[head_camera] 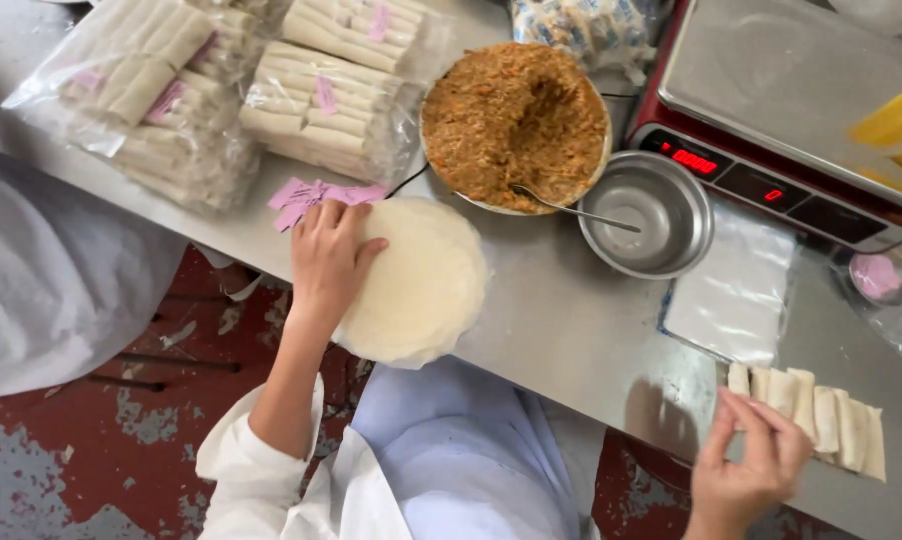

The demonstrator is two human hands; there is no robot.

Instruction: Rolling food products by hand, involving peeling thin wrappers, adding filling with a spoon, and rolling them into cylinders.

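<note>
My left hand (328, 255) lies flat on the left edge of a stack of round white wrappers (421, 285) on the steel table (561, 310). My right hand (751, 465) hovers at the near table edge, fingers pinched lightly at the left end of a row of several rolled white spring rolls (831, 420). Whether it grips a roll is unclear. A large bowl of brown-orange minced filling (516, 120) sits behind the wrappers, with a spoon (571, 210) resting at its rim.
An empty steel bowl (651, 215) stands right of the filling. A red scale (781, 110) fills the back right. Bags of packed rolls (221, 90) lie at back left, pink paper slips (316, 195) beside them. Flat plastic bags (736, 290) lie near the rolls.
</note>
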